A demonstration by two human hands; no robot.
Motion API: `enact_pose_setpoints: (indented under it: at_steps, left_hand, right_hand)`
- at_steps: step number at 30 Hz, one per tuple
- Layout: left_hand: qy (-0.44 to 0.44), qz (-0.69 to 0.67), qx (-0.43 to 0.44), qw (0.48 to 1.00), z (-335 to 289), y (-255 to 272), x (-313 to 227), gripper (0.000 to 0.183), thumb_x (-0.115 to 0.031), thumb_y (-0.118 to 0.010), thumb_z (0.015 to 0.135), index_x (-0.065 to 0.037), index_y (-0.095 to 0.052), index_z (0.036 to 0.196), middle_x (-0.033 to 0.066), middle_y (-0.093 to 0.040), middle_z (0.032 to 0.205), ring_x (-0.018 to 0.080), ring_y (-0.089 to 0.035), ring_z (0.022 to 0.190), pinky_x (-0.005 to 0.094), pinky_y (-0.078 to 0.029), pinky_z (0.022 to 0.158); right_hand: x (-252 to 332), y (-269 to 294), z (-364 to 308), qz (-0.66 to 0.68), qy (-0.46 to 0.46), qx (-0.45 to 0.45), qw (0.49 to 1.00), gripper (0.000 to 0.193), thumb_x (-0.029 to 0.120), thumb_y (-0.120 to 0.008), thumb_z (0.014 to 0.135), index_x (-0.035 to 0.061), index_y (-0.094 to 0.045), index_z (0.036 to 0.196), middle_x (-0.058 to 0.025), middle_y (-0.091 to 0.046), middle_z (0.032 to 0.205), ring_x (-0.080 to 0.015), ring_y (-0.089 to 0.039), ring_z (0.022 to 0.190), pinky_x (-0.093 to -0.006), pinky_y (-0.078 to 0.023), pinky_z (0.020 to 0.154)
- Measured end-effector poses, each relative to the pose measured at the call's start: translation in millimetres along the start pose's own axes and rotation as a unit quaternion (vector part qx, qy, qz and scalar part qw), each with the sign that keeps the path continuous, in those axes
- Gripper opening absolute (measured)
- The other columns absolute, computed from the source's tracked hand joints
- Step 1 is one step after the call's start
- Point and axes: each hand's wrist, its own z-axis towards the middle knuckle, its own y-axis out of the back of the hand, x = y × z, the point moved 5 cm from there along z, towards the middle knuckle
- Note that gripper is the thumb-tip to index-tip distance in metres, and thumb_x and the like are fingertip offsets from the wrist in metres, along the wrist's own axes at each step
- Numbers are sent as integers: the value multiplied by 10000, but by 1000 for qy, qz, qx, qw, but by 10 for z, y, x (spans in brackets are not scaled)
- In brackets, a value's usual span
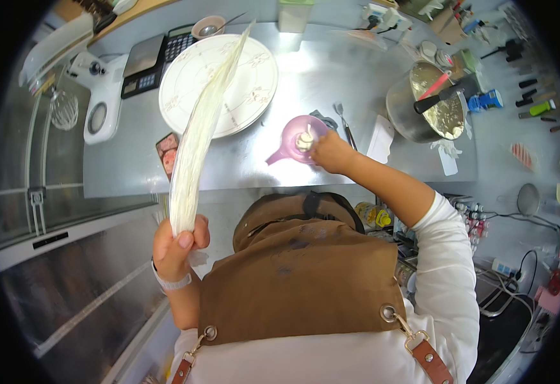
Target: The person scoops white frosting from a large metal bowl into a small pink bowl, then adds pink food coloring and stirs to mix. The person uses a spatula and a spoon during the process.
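My left hand is closed around the lower end of a long, clear piping bag filled with pale cream. The bag rises from my fist, and its narrow end overlaps a large white patterned round plate. At the middle of the table's near side, my right hand is closed at the right rim of a pink bowl with a spout or handle pointing to the lower left. A lump of white cream lies in the bowl beside my fingers. The fingertips are partly hidden.
A steel pot with creamy residue, a red spatula and a black-handled tool stands right. A small fork-like tool and dark cloth lie by the bowl. Scale, phone and stand mixer are left.
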Motion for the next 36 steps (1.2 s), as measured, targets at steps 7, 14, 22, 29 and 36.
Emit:
enact_pose_setpoints:
  at_steps: [7, 14, 22, 29, 36]
  left_hand:
    - [-4, -66, -15, 998, 42, -56, 18, 399, -345, -601, 893, -22, -468, 701, 29, -397, 559, 128, -361, 515, 279, -254, 481]
    - [7, 3, 24, 1000, 182, -218, 61, 340, -310, -545, 951, -21, -459, 795, 28, -380, 614, 111, -328, 549, 255, -248, 470]
    - [149, 135, 69, 977, 247, -457, 296, 353, -309, -525, 1006, 39, -584, 1013, 56, -536, 790, 139, -521, 731, 305, -481, 743]
    - [278, 250, 120, 920, 41, -433, 579, 251, -204, -475, 1034, 16, -587, 1081, 15, -522, 749, 119, -536, 692, 288, -493, 732]
    - [437, 109, 28, 892, -538, -237, 1207, 213, -211, -459, 1039, -51, -553, 1144, -41, -439, 695, 44, -383, 549, 201, -327, 479]
  right_hand:
    - [-121, -23, 303, -101, 56, 48, 992, 138, 262, -619, 780, 222, -739, 724, 17, -679, 728, -194, -627, 698, -393, -378, 646]
    - [-158, 140, 354, -94, -20, -90, 991, 124, 258, -641, 743, 201, -728, 677, 9, -661, 649, -214, -611, 639, -396, -361, 609]
    - [-666, -633, -1381, 198, -405, -102, 887, 183, 193, -524, 877, 138, -666, 777, -105, -654, 769, -288, -656, 775, -436, -509, 678]
    - [-1689, -1976, -3955, 131, -730, -154, 652, 463, 203, -526, 890, 18, -514, 1314, -245, -447, 1405, -397, -449, 1282, -434, -384, 1071]
    - [-1904, -2578, -4199, 183, -688, -98, 695, 840, 240, -646, 704, 14, -355, 1459, -293, -307, 1498, -454, -331, 1359, -473, -268, 1145]
